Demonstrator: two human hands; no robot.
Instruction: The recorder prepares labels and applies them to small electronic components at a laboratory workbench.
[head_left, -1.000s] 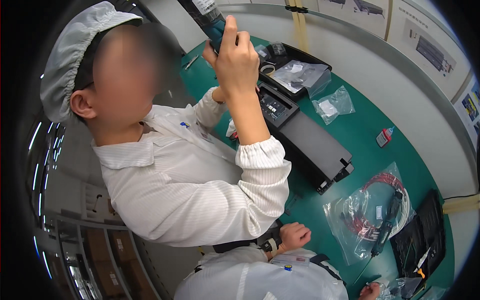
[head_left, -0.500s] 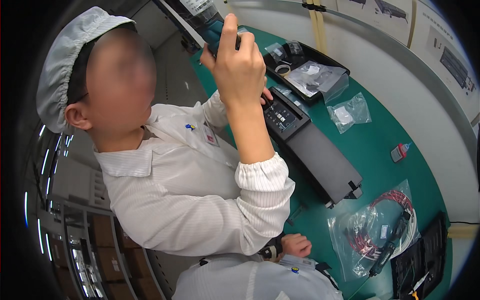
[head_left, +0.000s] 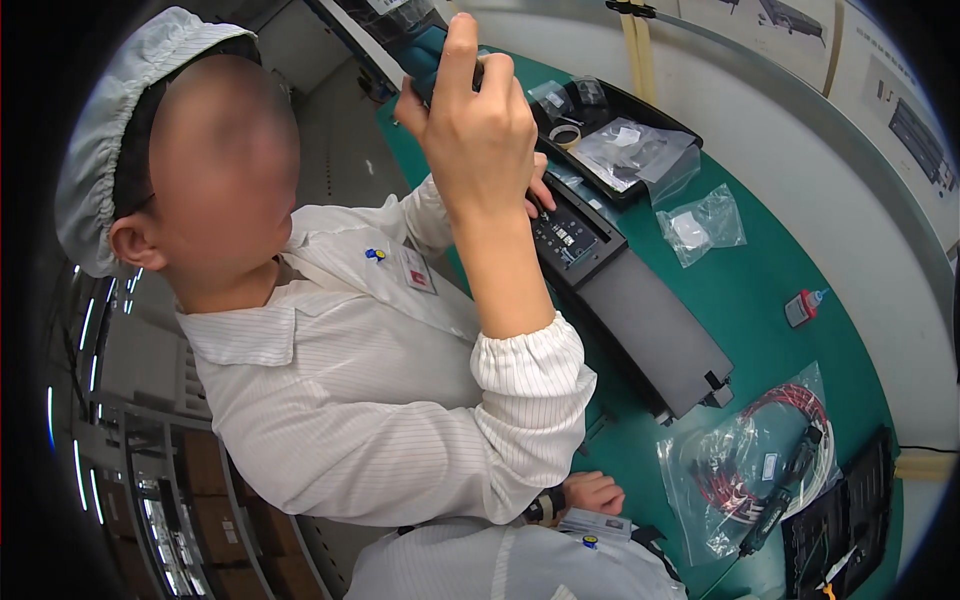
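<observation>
My left hand (head_left: 593,492) rests at the near edge of the green bench, a dark band round its wrist. Its fingers are curled in, with nothing visible in them. My right hand is out of view. Close by on my left, a co-worker's raised hand (head_left: 485,150) grips a dark teal tool, mostly hidden behind the fingers. The co-worker's other hand (head_left: 540,187) touches the end of a long black equipment case (head_left: 650,325), beside a recessed panel with small fittings (head_left: 568,240).
A black tray (head_left: 690,140) with plastic bags and a tape roll stands at the far side. On the green bench (head_left: 770,310) lie a clear bag (head_left: 703,225), a small red bottle (head_left: 803,307), bagged red and white cables (head_left: 720,480), a corded screwdriver (head_left: 780,500) and a black tool case (head_left: 850,520).
The view has shifted slightly. The co-worker's head has moved a little left, and more of the fingers on the black case shows. My left hand has stayed where it was.
</observation>
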